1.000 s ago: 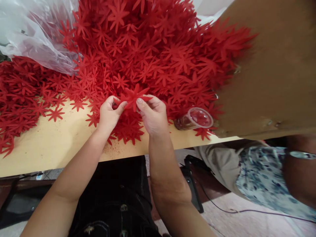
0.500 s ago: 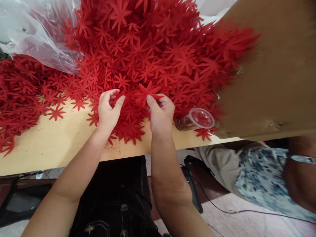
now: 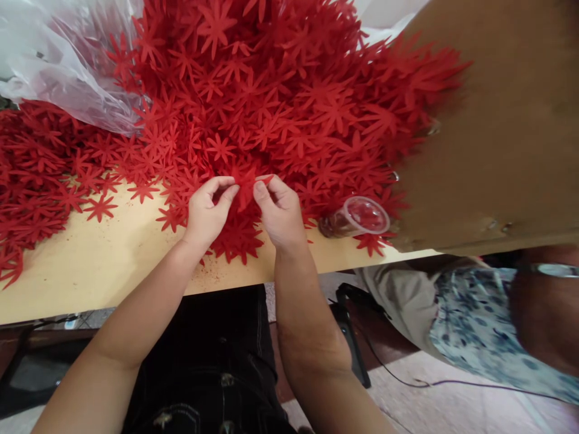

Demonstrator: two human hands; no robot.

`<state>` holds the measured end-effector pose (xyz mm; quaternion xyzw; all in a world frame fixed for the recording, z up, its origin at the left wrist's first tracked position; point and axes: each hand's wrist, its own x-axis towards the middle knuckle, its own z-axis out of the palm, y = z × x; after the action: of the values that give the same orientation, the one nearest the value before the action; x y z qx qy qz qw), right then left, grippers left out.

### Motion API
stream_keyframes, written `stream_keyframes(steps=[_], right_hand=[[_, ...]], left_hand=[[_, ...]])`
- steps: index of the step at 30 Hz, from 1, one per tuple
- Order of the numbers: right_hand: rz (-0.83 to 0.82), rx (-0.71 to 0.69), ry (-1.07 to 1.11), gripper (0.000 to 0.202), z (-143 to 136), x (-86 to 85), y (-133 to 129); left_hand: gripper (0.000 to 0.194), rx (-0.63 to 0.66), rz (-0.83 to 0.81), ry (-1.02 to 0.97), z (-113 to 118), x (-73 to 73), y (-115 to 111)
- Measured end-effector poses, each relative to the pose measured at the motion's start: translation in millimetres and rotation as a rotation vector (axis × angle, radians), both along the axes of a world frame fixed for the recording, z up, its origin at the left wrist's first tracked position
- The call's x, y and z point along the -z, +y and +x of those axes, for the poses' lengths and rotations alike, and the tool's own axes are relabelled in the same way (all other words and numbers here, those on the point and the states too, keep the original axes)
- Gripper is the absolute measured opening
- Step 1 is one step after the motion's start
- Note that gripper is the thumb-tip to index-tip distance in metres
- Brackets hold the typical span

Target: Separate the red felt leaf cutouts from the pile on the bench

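Between my two hands, just in front of the big heap of red flower cutouts (image 3: 280,114), is a red flower cutout (image 3: 245,184) with narrow petals. My left hand (image 3: 212,208) pinches its left side with thumb and forefinger. On the other side, my right hand (image 3: 279,211) grips the same cutout between thumb and fingers. A petal tip pokes out above the right fingers. Beneath the hands, more cutouts spill toward the table's front edge. To the right of my right hand, a clear plastic cup (image 3: 355,217) lies on its side among the cutouts.
A clear plastic bag (image 3: 76,72) sits at the upper left, by another pile of cutouts (image 3: 31,175). The pale table (image 3: 90,265) runs below. A large brown cardboard panel (image 3: 502,132) stands on the right. Another person in patterned clothing (image 3: 479,319) is at the lower right.
My right hand has moved left with the red flower cutout. My left hand has come slightly right and closed its fingers on the cutout.
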<state>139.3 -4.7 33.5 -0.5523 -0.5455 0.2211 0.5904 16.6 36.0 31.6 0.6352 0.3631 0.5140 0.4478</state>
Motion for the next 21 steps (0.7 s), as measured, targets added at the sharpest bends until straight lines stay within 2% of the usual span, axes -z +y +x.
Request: stream_keyframes(steps=[3, 6, 13, 16, 21], right_hand=[[0.002, 0.042, 0.14, 0.034, 1.5, 2.6, 0.9], [0.004, 0.084, 0.181, 0.03, 7.6, 6.1, 5.3], [0.061, 0.161, 0.01, 0.037, 15.7, 4.0, 8.3], [0.053, 0.089, -0.008, 0.034, 5.3, -3.3, 2.6], [-0.042, -0.118, -0.01, 0.026, -13.4, -10.4, 0.3]], left_hand=[[0.005, -0.092, -0.1, -0.095, -2.5, 1.5, 8.4], [0.005, -0.124, -0.114, -0.134, -5.5, 1.4, 13.7], [0.027, -0.027, -0.125, -0.117, -4.0, -0.5, 9.7], [0.022, -0.026, -0.158, -0.118, -3.4, -1.9, 9.4], [0.008, -0.015, -0.2, -0.133, -2.5, -5.0, 8.2]])
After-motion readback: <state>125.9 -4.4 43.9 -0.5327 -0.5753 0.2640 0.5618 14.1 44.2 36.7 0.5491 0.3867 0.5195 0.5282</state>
